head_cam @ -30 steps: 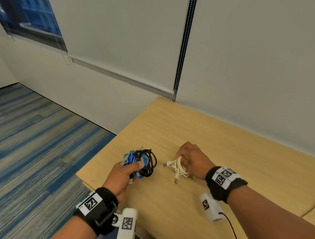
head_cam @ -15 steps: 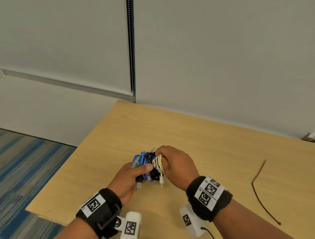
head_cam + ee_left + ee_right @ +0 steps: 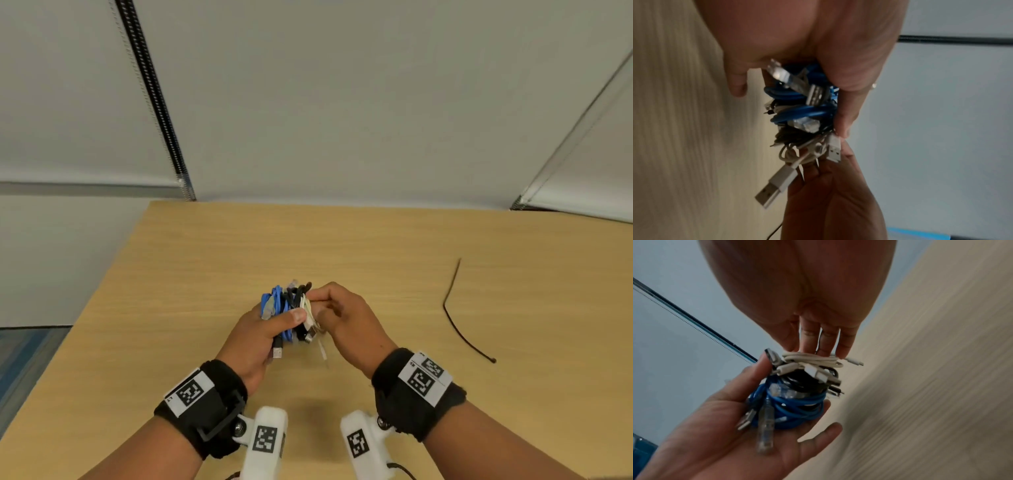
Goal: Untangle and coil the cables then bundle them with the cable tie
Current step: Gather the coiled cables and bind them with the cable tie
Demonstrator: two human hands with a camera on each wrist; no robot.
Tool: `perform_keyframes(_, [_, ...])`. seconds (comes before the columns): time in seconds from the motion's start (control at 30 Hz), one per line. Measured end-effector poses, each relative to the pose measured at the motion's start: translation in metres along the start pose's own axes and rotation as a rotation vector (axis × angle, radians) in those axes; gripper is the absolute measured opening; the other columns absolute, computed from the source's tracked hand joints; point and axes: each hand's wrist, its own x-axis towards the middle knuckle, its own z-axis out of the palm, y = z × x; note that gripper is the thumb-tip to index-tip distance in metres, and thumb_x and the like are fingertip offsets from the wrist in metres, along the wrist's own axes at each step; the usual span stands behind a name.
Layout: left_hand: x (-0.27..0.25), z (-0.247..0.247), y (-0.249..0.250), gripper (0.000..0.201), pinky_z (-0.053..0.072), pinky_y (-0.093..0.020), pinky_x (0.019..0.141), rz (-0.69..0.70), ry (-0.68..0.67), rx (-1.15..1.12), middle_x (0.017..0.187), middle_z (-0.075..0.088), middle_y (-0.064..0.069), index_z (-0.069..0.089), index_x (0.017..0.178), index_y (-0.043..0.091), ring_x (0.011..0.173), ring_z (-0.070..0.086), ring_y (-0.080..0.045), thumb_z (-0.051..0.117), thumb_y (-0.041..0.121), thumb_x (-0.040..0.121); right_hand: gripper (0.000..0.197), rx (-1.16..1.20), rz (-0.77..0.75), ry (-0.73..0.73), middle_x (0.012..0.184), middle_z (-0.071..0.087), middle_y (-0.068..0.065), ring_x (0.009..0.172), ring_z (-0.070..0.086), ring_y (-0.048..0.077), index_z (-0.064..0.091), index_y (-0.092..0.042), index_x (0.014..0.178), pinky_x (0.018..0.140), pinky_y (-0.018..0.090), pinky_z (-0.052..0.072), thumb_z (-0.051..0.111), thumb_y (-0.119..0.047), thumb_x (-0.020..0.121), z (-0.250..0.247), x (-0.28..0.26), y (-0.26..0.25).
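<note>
You had three coiled cables stacked together, one blue network cable (image 3: 274, 305), one black cable (image 3: 295, 298), one white USB cable (image 3: 309, 317), one thin black plastic cable tie (image 3: 459, 320), one light wooden table (image 3: 376, 246), two hands, left hand (image 3: 258, 337), right hand (image 3: 346, 318).

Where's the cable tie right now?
In the head view, the black cable tie lies loose on the wooden table, off to the right of the right hand and the cable bundle, touching neither.
</note>
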Motion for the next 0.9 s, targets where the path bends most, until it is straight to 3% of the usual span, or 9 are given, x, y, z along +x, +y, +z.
perform_keyframes(0.13, [0.004,0.041,0.001,0.038,0.049,-0.033,0.079,-0.025,-0.06,0.057,0.106,0.079,0.001,0.078,0.104,0.025,0.092,0.074,-0.011,0.081,0.04,0.07,0.02,0.163,0.051,0.077,0.112,0.07,0.006,0.102,0.067,0.018,0.069,-0.014,0.111,0.088,0.029,0.056,0.057,-0.005,0.098,-0.026,-0.009,0.012])
perform_keyframes(0.23, [0.012,0.076,0.003,0.026,0.045,-0.035,0.084,-0.089,-0.045,0.049,0.109,0.078,-0.005,0.081,0.1,0.023,0.092,0.071,-0.018,0.081,0.033,0.076,0.021,0.223,0.035,0.098,0.114,0.069,0.007,0.103,0.067,0.016,0.069,-0.012,0.112,0.088,0.026,0.055,0.056,-0.002,0.099,-0.053,-0.012,0.02])
perform_keyframes(0.37, [0.024,0.109,-0.005,0.019,0.05,-0.033,0.073,-0.093,0.023,-0.017,0.1,0.079,-0.013,0.082,0.093,0.015,0.081,0.07,-0.02,0.078,0.016,0.075,0.026,0.203,-0.017,0.02,0.098,0.069,-0.003,0.088,0.063,0.006,0.07,-0.022,0.111,0.085,0.025,0.055,0.057,-0.003,0.098,-0.086,-0.013,0.03])
perform_keyframes(0.47, [0.031,0.123,-0.014,0.025,0.052,-0.036,0.073,-0.044,0.08,-0.002,0.087,0.077,-0.013,0.081,0.089,0.013,0.076,0.068,-0.025,0.082,0.018,0.066,0.031,0.223,0.022,-0.043,0.095,0.075,-0.009,0.094,0.068,0.005,0.075,-0.036,0.098,0.093,0.028,0.055,0.058,-0.01,0.097,-0.122,-0.007,0.044])
perform_keyframes(0.53, [0.033,0.128,-0.021,0.054,0.049,-0.045,0.089,-0.039,0.114,0.029,0.099,0.077,-0.016,0.076,0.102,0.006,0.092,0.067,-0.031,0.086,0.027,0.054,0.024,0.098,0.123,0.094,0.098,0.076,-0.003,0.1,0.069,0.018,0.074,-0.031,0.094,0.097,0.042,0.055,0.057,-0.015,0.095,-0.153,0.006,0.065])
perform_keyframes(0.6, [0.033,0.131,-0.027,0.067,0.049,-0.047,0.091,-0.038,0.126,0.08,0.1,0.078,-0.01,0.072,0.109,0.006,0.095,0.065,-0.03,0.086,0.034,0.05,0.016,-0.14,0.266,0.253,0.103,0.074,0.007,0.101,0.067,0.028,0.071,-0.018,0.098,0.096,0.048,0.053,0.055,-0.021,0.097,-0.186,0.021,0.091])
perform_keyframes(0.7, [0.031,0.133,-0.03,0.056,0.045,-0.037,0.071,-0.03,0.087,0.151,0.084,0.078,-0.002,0.075,0.1,0.011,0.077,0.064,-0.021,0.083,0.04,0.052,0.03,-0.433,0.491,0.232,0.103,0.068,0.01,0.096,0.063,0.031,0.06,-0.006,0.103,0.089,0.04,0.053,0.058,-0.036,0.097,-0.212,0.038,0.124])
perform_keyframes(0.77, [0.032,0.134,-0.028,0.056,0.047,-0.038,0.073,-0.009,0.057,0.178,0.09,0.079,-0.007,0.076,0.099,0.011,0.08,0.068,-0.024,0.084,0.04,0.052,0.043,-0.529,0.596,0.18,0.118,0.061,0.013,0.107,0.061,0.032,0.052,-0.006,0.121,0.082,0.034,0.048,0.06,-0.04,0.096,-0.211,0.042,0.136])
perform_keyframes(0.9, [0.036,0.128,-0.021,0.061,0.047,-0.036,0.074,0.027,0.022,0.197,0.094,0.078,-0.014,0.075,0.099,0.005,0.082,0.07,-0.025,0.084,0.041,0.05,0.029,-0.696,0.628,0.181,0.12,0.064,0.013,0.092,0.061,0.027,0.052,-0.008,0.122,0.071,0.032,0.048,0.056,-0.021,0.097,-0.206,0.048,0.143])
